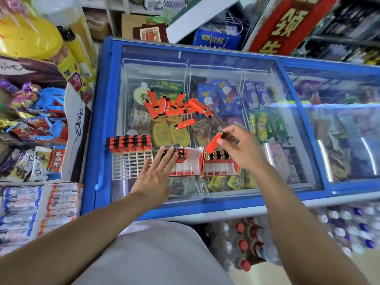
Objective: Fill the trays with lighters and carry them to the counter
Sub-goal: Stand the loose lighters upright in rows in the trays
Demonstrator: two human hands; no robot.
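On the blue-framed glass freezer lid [205, 56]: heap of loose orange lighters [174, 106] behind, white slotted plastic tray [125, 167] left, red-and-white cardboard trays [185, 168] beside it to the right, boxed sweets [35, 120] off the left edge.

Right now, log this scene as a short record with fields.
surface: freezer lid, glass
left hand: flat on the middle tray
right hand: pinches one red lighter above the right tray
left tray: far rows filled, near slots empty
loose lighters: pile on the glass beyond the trays
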